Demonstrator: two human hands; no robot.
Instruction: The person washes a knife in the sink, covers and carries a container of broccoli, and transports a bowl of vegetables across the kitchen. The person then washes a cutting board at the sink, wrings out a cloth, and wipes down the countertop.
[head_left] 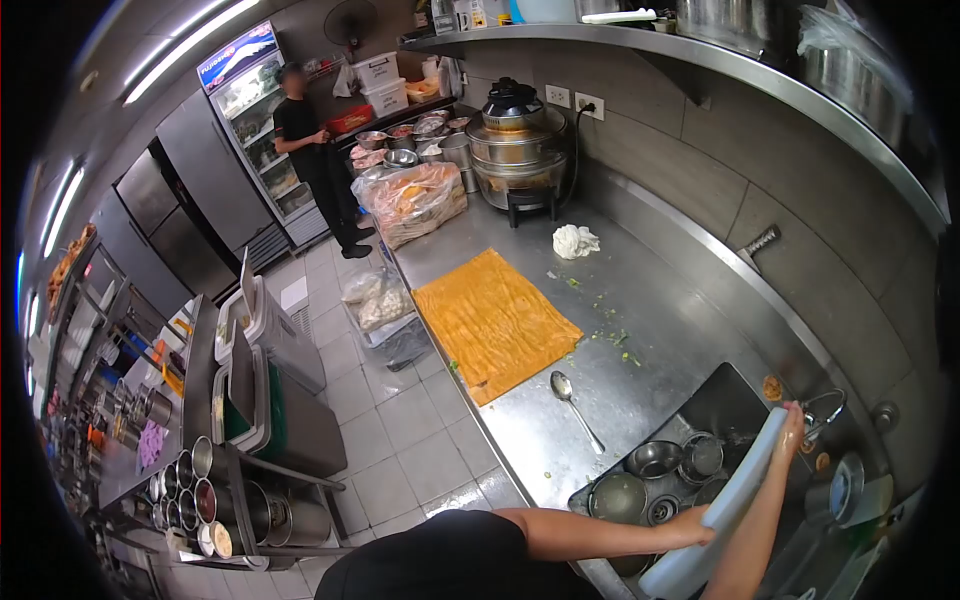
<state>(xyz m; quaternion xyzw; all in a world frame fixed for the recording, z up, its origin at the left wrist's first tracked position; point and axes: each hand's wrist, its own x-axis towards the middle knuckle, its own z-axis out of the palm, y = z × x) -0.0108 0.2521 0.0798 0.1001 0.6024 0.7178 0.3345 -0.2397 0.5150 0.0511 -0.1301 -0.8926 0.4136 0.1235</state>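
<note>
Steadying the pale board (732, 508), tilted on edge over the sink (718, 392) at near right: left hand (692, 527) grips its left side, right hand (791, 420) clasps its far end. That wide hold looks well balanced; good handling means firm fingers, clear of the metal bowl (656, 458) and faucet (827, 408).

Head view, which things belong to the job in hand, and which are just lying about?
Seemingly in the job:
- pale board, held by the left hand and right hand
- sink beneath it

Seemingly just lying about:
- metal spoon
- orange sheet
- crumpled white bundle
</note>
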